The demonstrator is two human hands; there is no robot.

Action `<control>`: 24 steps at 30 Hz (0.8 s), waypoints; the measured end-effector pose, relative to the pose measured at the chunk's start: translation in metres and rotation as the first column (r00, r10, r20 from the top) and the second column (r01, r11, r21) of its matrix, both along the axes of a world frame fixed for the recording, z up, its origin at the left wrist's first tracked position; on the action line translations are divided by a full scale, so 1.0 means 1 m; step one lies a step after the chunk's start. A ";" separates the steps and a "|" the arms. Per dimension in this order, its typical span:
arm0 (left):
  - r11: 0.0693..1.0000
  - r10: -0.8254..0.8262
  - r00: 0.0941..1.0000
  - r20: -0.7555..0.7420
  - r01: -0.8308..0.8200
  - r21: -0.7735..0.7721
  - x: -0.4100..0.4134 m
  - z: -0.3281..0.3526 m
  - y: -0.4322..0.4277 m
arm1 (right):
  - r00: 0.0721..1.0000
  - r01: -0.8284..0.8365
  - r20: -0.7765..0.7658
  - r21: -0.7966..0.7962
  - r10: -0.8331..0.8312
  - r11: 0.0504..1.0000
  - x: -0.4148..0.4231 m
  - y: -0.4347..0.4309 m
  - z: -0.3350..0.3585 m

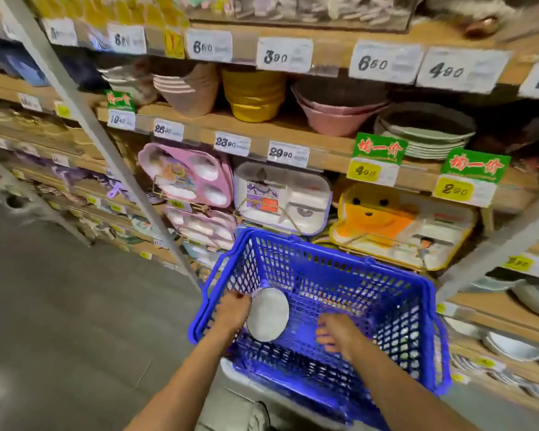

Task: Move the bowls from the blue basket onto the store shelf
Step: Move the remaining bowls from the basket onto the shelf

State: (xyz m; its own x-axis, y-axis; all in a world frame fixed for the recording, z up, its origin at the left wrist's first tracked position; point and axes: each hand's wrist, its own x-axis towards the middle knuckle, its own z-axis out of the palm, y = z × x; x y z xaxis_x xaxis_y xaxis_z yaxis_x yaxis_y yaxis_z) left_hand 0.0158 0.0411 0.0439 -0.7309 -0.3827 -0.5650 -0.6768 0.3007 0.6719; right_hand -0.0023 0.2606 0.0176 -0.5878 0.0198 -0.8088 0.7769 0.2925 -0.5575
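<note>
Left hand (234, 309), right hand (339, 334), fingers (323, 336) curled

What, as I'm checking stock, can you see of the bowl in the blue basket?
A round, pale grey-white bowl, smooth-looking, its material unclear in the blur. It is tilted up on edge, round face towards the camera, inside the blue basket near its left wall. The left hand grips its left rim.

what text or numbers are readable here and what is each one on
"600": top shelf tag
"300": top shelf tag
"650": top shelf tag
"480": top shelf tag
"1990": middle shelf tag
"26", rest blurred: middle shelf tag
"2390": middle shelf tag
"2990": middle shelf tag
"490": yellow tag
"290": yellow tag
"均一价": green signs
Other tags and small print: too blurred.
</note>
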 end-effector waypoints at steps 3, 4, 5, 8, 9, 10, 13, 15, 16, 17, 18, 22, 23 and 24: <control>0.975 -0.171 0.979 0.114 0.185 -0.125 -0.029 -0.043 -0.015 | 0.996 0.016 0.088 0.099 -0.024 0.995 0.001 -0.021 -0.048; 0.952 -0.231 0.960 0.156 0.256 -0.167 -0.037 -0.057 -0.017 | 0.993 0.009 0.116 0.113 -0.023 0.994 0.000 -0.027 -0.062; 0.929 -0.285 0.938 0.197 0.321 -0.185 -0.045 -0.069 -0.018 | 0.991 -0.010 0.137 0.111 -0.006 0.994 -0.002 -0.034 -0.074; 0.850 -0.418 0.858 0.298 0.486 -0.205 -0.060 -0.107 -0.016 | 0.986 -0.050 0.166 0.105 0.032 0.993 -0.012 -0.054 -0.111; 0.834 -0.438 0.841 0.318 0.513 -0.206 -0.063 -0.119 -0.014 | 0.986 -0.066 0.159 0.110 0.048 0.992 -0.017 -0.060 -0.123; 0.818 -0.455 0.824 0.339 0.537 -0.207 -0.065 -0.130 -0.012 | 0.985 -0.078 0.164 0.115 0.058 0.990 -0.022 -0.065 -0.136; 0.749 -0.482 0.782 0.396 0.602 -0.277 -0.069 -0.154 -0.007 | 0.984 -0.067 0.172 0.120 0.045 0.991 -0.037 -0.077 -0.162; 0.719 -0.488 0.785 0.381 0.609 -0.334 -0.072 -0.161 -0.005 | 0.987 -0.016 0.164 0.085 0.002 0.996 -0.044 -0.083 -0.175; 0.712 -0.497 0.788 0.363 0.610 -0.348 -0.073 -0.163 -0.005 | 0.984 0.000 0.178 0.072 -0.013 0.997 -0.046 -0.085 -0.179; 0.711 -0.503 0.791 0.349 0.608 -0.353 -0.075 -0.165 -0.006 | 0.981 0.008 0.193 0.066 -0.021 0.998 -0.049 -0.087 -0.182; 0.714 -0.505 0.793 0.341 0.606 -0.351 -0.076 -0.166 -0.006 | 0.977 0.014 0.211 0.052 -0.025 0.999 -0.051 -0.087 -0.182; 0.762 -0.483 0.811 0.330 0.575 -0.299 -0.084 -0.162 -0.007 | 0.976 -0.005 0.217 0.010 0.003 1.000 -0.057 -0.079 -0.171; 0.777 -0.482 0.819 0.311 0.564 -0.280 -0.085 -0.158 -0.008 | 0.979 -0.002 0.205 0.016 -0.001 1.000 -0.058 -0.075 -0.166; 0.792 -0.482 0.826 0.293 0.554 -0.257 -0.086 -0.152 -0.009 | 0.981 0.001 0.192 0.023 -0.006 1.000 -0.059 -0.072 -0.158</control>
